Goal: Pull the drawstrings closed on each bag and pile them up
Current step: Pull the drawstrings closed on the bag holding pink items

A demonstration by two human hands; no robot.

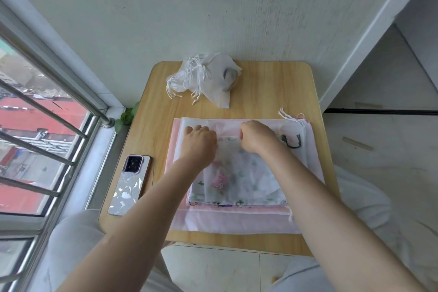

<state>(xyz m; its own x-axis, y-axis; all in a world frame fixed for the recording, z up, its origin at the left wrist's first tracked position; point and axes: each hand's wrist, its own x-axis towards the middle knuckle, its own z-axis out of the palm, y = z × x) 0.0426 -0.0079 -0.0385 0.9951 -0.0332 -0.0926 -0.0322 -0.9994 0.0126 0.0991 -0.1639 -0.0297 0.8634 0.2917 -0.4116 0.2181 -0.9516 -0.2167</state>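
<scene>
Right now both hands rest on a flat stack of translucent drawstring bags (237, 173) that covers the middle of a small wooden table (272, 87). The left hand (200, 142) lies on the stack's far left part with its fingers curled down onto the fabric; whether it pinches the cloth or merely presses on it cannot be told. The right hand (256, 136) sits just beside it toward the stack's centre, knuckles up and fingers bent under, seemingly gripping the top edge of the uppermost bag, though the fingertips are hidden.

The stack shows pale pink bags at the bottom and a smaller white printed bag on top. At the stack's far right corner white cords (288, 115) stick out past the fabric, and a black cord (292, 141) shows through the fabric near the right hand.

Beyond the stack, at the table's far edge, sits a heap of cinched white bags (203, 78) with their strings loose over it, well apart from the stack. A phone (130, 185) lies face down on the table left of the stack, near the window (35, 125).
</scene>
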